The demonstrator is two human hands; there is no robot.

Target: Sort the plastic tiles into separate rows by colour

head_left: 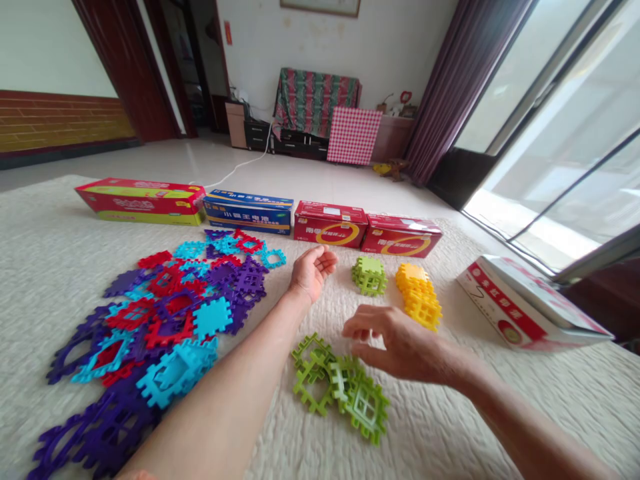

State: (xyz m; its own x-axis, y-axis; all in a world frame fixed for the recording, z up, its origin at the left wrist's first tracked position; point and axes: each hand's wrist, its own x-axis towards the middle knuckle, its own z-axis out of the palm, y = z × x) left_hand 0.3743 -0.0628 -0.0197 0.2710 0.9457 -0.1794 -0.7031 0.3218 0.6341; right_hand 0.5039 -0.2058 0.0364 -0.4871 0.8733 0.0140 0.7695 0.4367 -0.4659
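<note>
My left hand [311, 272] reaches forward over the mat, palm turned to the right. Its fingers are loosely curled and apart, with nothing visible in them. Lower and to the right hovers my right hand [393, 337], thumb and fingers parted and holding nothing. Beneath and left of it, loose green interlocking tiles [367, 403] overlap one another. A small green tile stack [370, 275] stands to the right of my left hand. Just beyond my right hand, yellow tiles [419, 297] form a leaning stack. Purple, red and blue tiles [213, 317] lie heaped left of my left forearm.
Across the far part of the mat stand a red-and-yellow box [143, 201], a blue box [249, 212] and two red boxes [330, 225]. A white-and-red carton [533, 303] sits at the right. Past the mat, a white cable [240, 165] crosses the floor.
</note>
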